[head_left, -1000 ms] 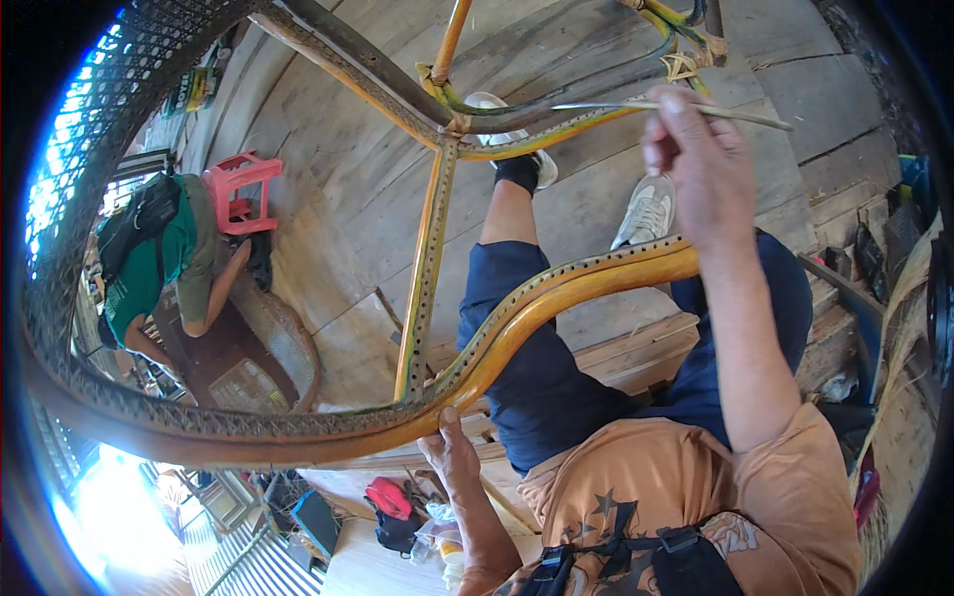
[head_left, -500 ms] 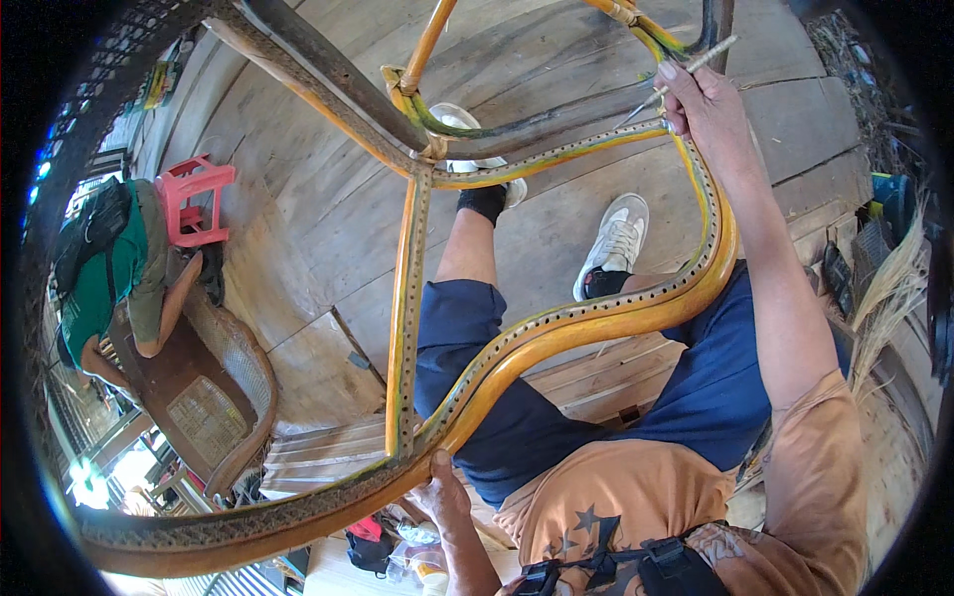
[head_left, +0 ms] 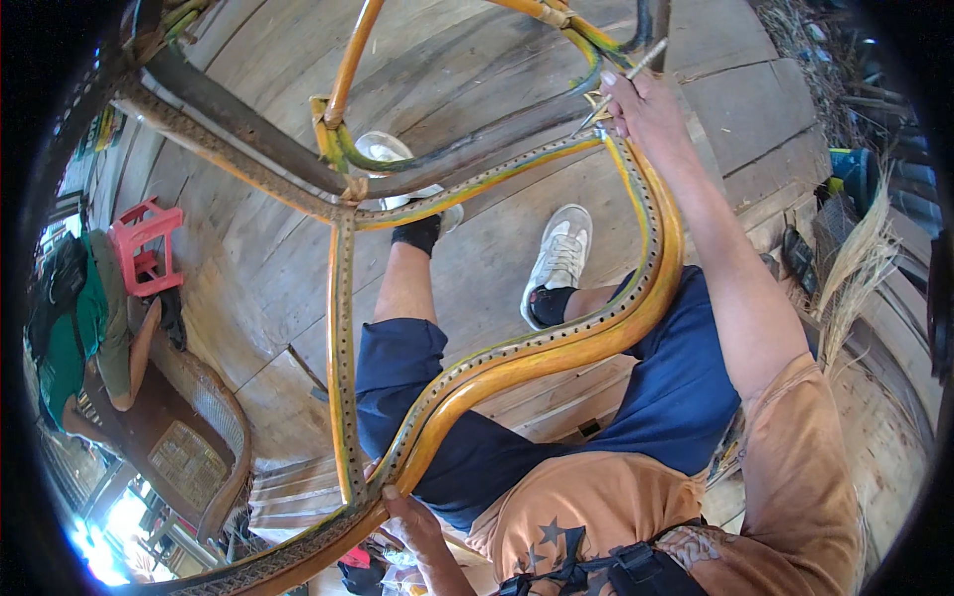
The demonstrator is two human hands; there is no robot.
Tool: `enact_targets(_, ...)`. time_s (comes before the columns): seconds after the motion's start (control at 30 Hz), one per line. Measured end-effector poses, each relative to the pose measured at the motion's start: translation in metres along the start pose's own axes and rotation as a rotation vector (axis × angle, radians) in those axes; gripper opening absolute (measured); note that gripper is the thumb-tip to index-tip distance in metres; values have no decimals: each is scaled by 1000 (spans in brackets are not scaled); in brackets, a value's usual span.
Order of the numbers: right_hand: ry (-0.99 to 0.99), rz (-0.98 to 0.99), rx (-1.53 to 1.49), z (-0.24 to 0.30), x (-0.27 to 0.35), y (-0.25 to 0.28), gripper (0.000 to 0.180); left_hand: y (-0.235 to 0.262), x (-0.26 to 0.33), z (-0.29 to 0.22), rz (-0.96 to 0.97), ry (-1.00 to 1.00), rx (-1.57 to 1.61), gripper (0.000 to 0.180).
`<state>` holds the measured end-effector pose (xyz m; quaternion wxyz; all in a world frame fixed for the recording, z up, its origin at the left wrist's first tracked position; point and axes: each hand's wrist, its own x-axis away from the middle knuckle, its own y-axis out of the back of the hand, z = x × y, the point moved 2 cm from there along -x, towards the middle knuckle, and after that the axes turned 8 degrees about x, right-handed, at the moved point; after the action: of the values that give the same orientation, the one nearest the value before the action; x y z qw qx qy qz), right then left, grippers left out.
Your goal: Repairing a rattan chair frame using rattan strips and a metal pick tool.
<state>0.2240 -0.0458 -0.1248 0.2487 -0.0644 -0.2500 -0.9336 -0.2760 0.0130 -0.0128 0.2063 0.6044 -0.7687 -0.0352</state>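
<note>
A rattan chair frame (head_left: 517, 373), yellow-orange with green streaks, stretches across my lap. Rows of small dark holes run along its curved and straight poles. My left hand (head_left: 415, 524) is wrapped round the curved pole, close to the lower joint with the straight upright bar (head_left: 340, 348). At the upper right corner of the frame, my right hand (head_left: 646, 111) pinches a thin stick-like tool (head_left: 651, 57) with a pale handle. Its narrow end points down and left beside the corner joint, by the end of the holed bar (head_left: 497, 177). What the tip touches is too small to tell.
Wooden planks form the floor (head_left: 248, 318). On the left, a person in a green shirt (head_left: 72, 348) bends over a woven chair (head_left: 189, 437), near a red plastic stool (head_left: 146, 248). Dry straw-like fibres (head_left: 860, 248) stand at the right. My shoes (head_left: 561, 260) are beneath the frame.
The whole scene has shifted leftward in view, with the frame's lower part sitting lower. My left hand's fingertips now show over the pole. The right hand keeps the tool at the same corner.
</note>
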Motion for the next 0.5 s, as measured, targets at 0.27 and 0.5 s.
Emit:
enact_targets(0.27,40,-243,526,-32,-10,69,50,-6,-1,14,-1,126,34,36)
enact_targets(0.5,51,-266,533,-28,-17,63,46,-6,3,-7,-66,49,-133,59)
